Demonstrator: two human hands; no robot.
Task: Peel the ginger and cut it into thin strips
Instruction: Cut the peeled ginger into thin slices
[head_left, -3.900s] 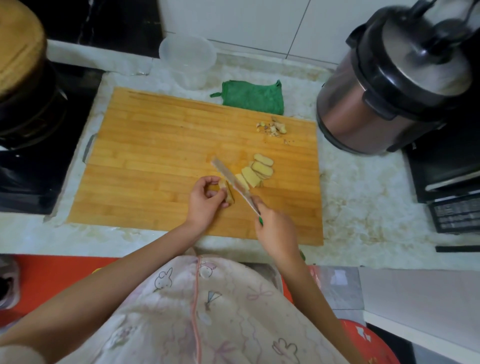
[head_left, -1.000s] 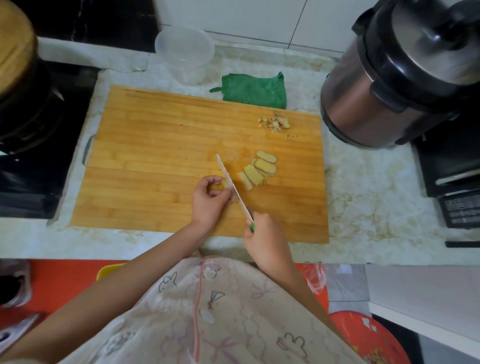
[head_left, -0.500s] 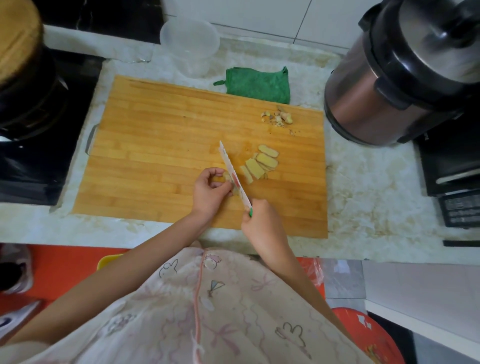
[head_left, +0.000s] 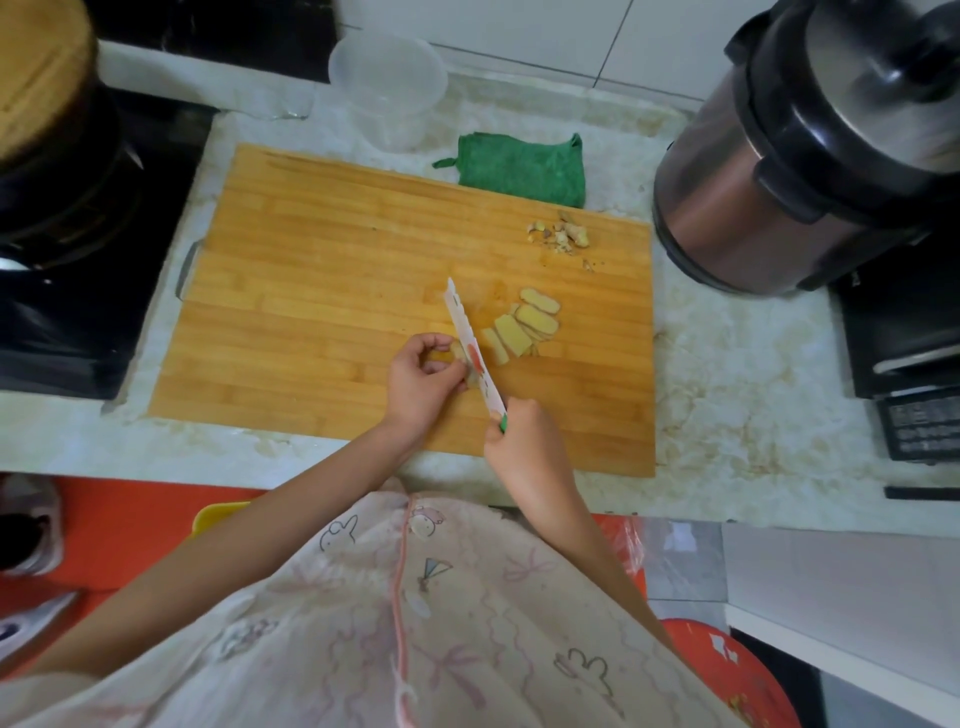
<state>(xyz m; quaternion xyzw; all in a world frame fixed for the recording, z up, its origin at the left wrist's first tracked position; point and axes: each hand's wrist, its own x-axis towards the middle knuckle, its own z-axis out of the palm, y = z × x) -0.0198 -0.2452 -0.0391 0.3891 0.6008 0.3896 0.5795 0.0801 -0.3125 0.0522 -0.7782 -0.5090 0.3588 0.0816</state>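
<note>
On the wooden cutting board (head_left: 322, 291) my left hand (head_left: 421, 382) pinches a small piece of ginger (head_left: 461, 358) against the wood. My right hand (head_left: 522, 441) grips the green handle of a white knife (head_left: 470, 345), whose blade stands on the ginger right beside my left fingertips. Several pale yellow ginger slices (head_left: 524, 325) lie just right of the blade. A small heap of ginger peelings (head_left: 561, 234) sits near the board's far right corner.
A pressure cooker (head_left: 810, 150) stands right of the board, a green cloth (head_left: 524, 163) and a clear plastic container (head_left: 389, 78) behind it. A black stove with a pot (head_left: 57, 171) is on the left. The marble counter (head_left: 737, 364) surrounds the board.
Both hands keep their hold on the ginger and the knife. The blade has stayed on the piece beside the slices; the view has shifted slightly.
</note>
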